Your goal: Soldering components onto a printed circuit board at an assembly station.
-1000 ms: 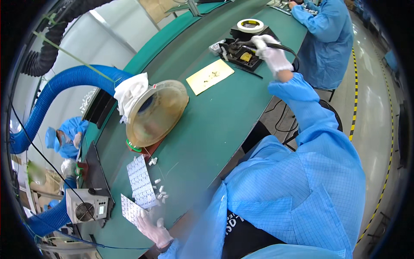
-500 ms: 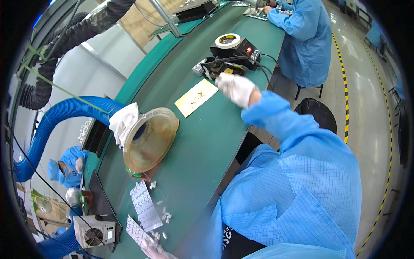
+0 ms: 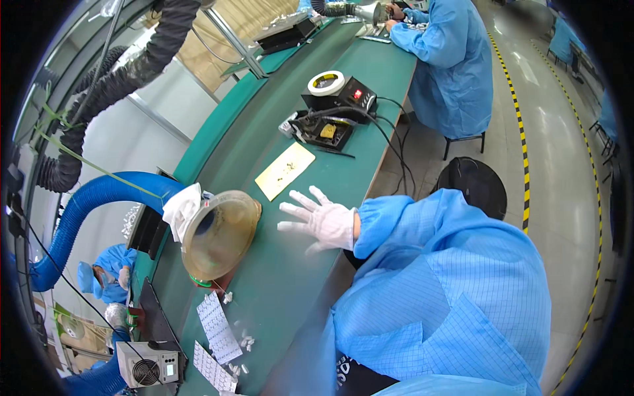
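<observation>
My right hand [image 3: 323,221], in a white glove, hovers over the green bench with its fingers spread and nothing in them. Nearest to it is a yellow sheet [image 3: 285,171] with small dark bits on it. Beyond the sheet stand a soldering iron holder [image 3: 328,132] with a yellow sponge and a black soldering station [image 3: 362,99], which carries a roll of white tape [image 3: 326,83]. At the lower edge only a sliver of white, apparently my left hand's glove [image 3: 228,393], shows beside a printed white sheet [image 3: 212,367]; its fingers are cut off from view.
A fume hood [image 3: 221,234] on a blue hose [image 3: 109,191] stands left of my right hand. Below it lie another printed sheet [image 3: 218,328] and small white parts [image 3: 247,342]. A co-worker in a blue gown [image 3: 452,66] sits farther along the green bench [image 3: 277,277].
My right hand has come back from beside the soldering iron holder, toward me, and its closed fingers have spread. My left hand has almost left the picture at the bottom. The view has shifted slightly.
</observation>
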Available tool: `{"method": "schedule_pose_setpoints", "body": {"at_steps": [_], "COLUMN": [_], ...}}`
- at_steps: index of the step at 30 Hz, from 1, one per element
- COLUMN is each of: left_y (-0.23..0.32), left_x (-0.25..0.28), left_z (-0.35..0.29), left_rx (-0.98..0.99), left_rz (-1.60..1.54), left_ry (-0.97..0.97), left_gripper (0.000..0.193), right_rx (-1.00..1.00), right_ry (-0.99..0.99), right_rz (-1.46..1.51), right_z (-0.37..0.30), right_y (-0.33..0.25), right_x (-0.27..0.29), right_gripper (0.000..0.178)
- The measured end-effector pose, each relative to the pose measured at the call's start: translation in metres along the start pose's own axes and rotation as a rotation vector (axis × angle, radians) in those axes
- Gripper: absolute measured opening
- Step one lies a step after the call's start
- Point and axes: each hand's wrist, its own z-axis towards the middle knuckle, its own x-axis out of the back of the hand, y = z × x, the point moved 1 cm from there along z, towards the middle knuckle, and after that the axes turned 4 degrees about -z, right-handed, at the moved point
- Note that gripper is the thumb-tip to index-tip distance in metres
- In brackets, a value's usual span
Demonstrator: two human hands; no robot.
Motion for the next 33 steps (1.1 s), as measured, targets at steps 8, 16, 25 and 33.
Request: {"method": "schedule_pose_setpoints", "body": {"at_steps": [8, 16, 25, 33], "left_y": [-0.030, -0.052, 0.082, -0.006], "left_x": [-0.036, -0.031, 0.009, -0.013], "left_z": [0.003, -0.005, 0.037, 0.002], "left_rx": [0.536, 0.690, 0.924, 0.599], "left_rz": [0.046, -0.331, -1.246, 0.142], "left_ry": [-0.410, -0.408, -0.295, -0.190], "left_gripper": [0.053, 0.045, 0.030, 0.042], "right_rx": [-0.033, 0.099, 0.146, 0.113], "right_ry": [0.110, 0.168, 0.184, 0.146], "right_rz": [0.180, 0.308, 0.548, 0.425], "right_z": [-0.012, -0.013, 0.008, 0.013], "right_y": [0.012, 0.026, 0.029, 0.015], "right_x": [-0.002, -0.003, 0.009, 0.006], "right_gripper": [0.063, 0.055, 0.049, 0.051]}}
